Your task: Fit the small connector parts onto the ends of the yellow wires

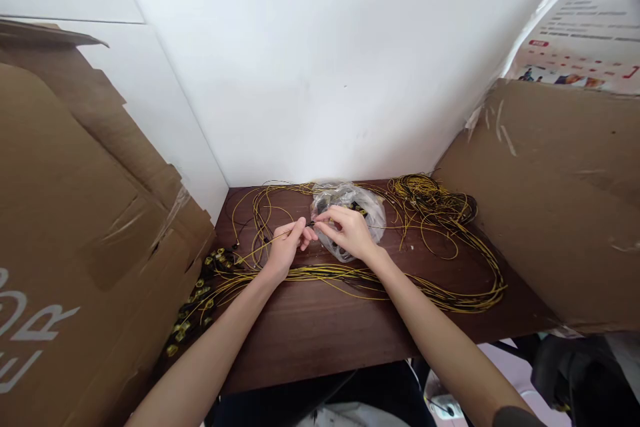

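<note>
My left hand [289, 245] pinches the end of a thin yellow wire [260, 250] above the dark wooden table [320, 333]. My right hand [347, 230] meets it from the right, fingers pinched on a small dark part at that wire's tip. Just behind my right hand lies a clear plastic bag [373, 210] with small dark and yellow parts inside. Long yellow and black wires [450, 293] loop across the table around both hands.
Tall cardboard sheets stand at the left [75, 247] and right [560, 200] of the table. A white wall [325, 80] closes the back. Finished wire ends with yellow tags [195, 307] pile at the left edge. A tangled wire heap [430, 197] sits back right.
</note>
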`<action>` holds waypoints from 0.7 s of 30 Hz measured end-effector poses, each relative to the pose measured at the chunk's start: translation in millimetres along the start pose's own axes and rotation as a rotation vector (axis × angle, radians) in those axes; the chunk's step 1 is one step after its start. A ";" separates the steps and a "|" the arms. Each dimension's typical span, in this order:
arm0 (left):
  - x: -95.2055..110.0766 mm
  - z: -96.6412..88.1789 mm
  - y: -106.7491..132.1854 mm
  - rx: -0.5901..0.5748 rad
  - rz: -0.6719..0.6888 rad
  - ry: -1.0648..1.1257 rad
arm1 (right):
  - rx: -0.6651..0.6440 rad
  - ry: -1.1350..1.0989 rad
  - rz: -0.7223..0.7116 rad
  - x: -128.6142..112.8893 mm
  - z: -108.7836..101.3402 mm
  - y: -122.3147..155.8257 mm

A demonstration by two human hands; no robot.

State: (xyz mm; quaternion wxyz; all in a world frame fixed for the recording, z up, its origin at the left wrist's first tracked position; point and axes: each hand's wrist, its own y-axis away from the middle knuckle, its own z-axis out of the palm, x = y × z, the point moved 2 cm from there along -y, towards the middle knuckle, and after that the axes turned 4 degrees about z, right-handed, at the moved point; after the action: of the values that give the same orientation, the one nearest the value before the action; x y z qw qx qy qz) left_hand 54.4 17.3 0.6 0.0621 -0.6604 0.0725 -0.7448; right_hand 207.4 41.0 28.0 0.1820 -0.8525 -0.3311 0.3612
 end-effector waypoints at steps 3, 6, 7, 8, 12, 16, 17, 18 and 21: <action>-0.6 -0.7 0.1 0.029 0.000 0.026 | 0.014 -0.008 0.031 4.0 0.2 4.7; 0.0 -0.5 2.5 0.062 -0.001 0.028 | 0.025 -0.014 0.065 7.1 -1.7 9.5; 0.2 -0.3 3.4 0.066 -0.006 0.033 | 0.027 -0.019 0.075 7.6 -1.9 10.8; 0.5 -0.1 4.3 0.065 -0.013 0.038 | 0.027 -0.024 0.084 7.8 -1.7 12.0; 1.5 0.2 6.6 0.044 -0.018 0.027 | -0.004 -0.059 0.100 5.8 4.0 15.5; 2.7 1.1 8.4 0.028 0.002 -0.030 | 0.003 -0.129 0.155 1.6 10.8 17.3; 2.9 1.4 9.0 0.031 0.002 -0.040 | 0.013 -0.153 0.179 0.8 11.8 17.5; 3.1 1.7 9.6 0.037 0.003 -0.044 | 0.022 -0.175 0.202 0.1 12.5 17.6; 3.2 1.8 11.1 0.052 0.027 -0.045 | 0.035 -0.214 0.245 -1.1 13.4 17.5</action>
State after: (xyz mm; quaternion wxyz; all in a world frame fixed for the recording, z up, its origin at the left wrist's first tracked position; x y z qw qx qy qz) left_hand 55.8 5.8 1.8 0.0909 -0.6739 0.0603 -0.7307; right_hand 204.6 28.7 9.9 0.1151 -0.8398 -0.2360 0.4751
